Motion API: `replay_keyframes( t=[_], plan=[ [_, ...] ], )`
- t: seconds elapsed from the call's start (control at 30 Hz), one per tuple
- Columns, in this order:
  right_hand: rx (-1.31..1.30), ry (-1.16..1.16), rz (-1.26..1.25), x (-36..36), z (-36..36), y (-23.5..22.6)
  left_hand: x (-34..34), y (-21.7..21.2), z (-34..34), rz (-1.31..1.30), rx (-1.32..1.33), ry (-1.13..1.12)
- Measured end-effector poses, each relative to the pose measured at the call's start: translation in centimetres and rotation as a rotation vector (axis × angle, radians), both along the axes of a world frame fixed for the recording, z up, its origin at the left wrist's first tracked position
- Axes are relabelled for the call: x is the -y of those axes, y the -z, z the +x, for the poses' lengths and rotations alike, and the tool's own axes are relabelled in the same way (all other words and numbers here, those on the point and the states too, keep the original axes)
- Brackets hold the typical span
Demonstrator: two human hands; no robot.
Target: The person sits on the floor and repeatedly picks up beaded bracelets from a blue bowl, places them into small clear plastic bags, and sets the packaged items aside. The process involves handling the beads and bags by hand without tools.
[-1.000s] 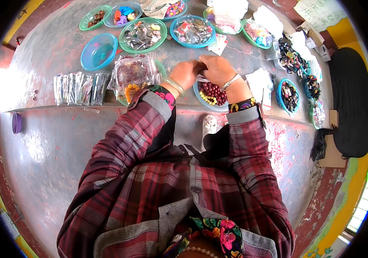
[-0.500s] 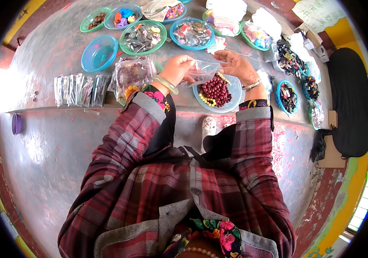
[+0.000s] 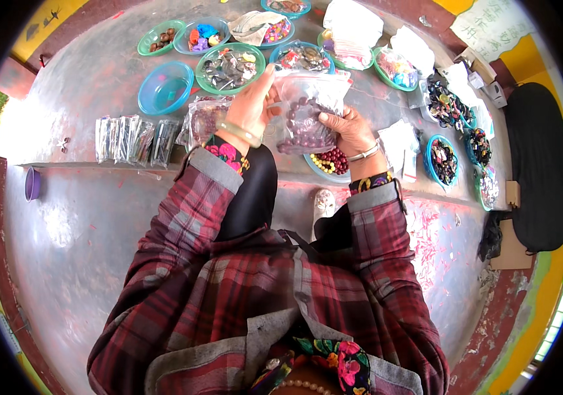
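In front of me I hold up a clear zip bag with a string of dark red beads inside. My left hand is closed on the bag's upper left edge. My right hand grips its right side, thumb on the front and fingers hidden behind. Below the bag, partly covered by it, is a pale blue bowl with dark red and yellow beads. Beside my left wrist lies another bagged lot of dark red beads.
An empty blue bowl and several packed slim bundles lie to the left. Bowls of small bagged goods stand farther back. A blue basket of dark items and white paper are on the right. The ledge edge runs before me.
The bag was flat and looked empty over the bowl; now it hangs upright with beads in it. My right hand has moved down onto its side, and my left hand slightly left.
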State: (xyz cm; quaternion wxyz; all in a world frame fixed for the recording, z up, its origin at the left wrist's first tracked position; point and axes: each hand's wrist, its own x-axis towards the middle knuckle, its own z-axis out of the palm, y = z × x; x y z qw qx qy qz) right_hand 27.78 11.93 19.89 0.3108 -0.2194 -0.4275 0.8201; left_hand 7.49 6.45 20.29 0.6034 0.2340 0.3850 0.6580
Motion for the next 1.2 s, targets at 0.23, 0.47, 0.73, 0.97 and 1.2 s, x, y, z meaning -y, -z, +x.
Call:
replay_keyframes(
  t=[0.23,0.47,0.73,0.97,1.2],
  plan=[
    [-0.322,0.268,-0.301,2.1,-2.3,0.9,4.9,2.4,5.2,0.252,0.605,0.157],
    [-0.340,0.341,-0.284,2.7,-2.7,1.4,4.3,3.3,6.1,0.155,0.491,0.005],
    [-0.180,0.348,-0.204,1.3,-2.4,2.4,5.1,2.7,3.4,0.058,0.466,-0.019],
    [0.122,0.260,-0.197,1.6,-4.5,3.7,7.3,5.7,-1.6,-0.132,0.448,-0.044],
    [0.289,-0.050,-0.128,-0.4,-9.6,6.7,7.7,8.6,-8.8,-0.199,0.368,-0.060]
  ],
)
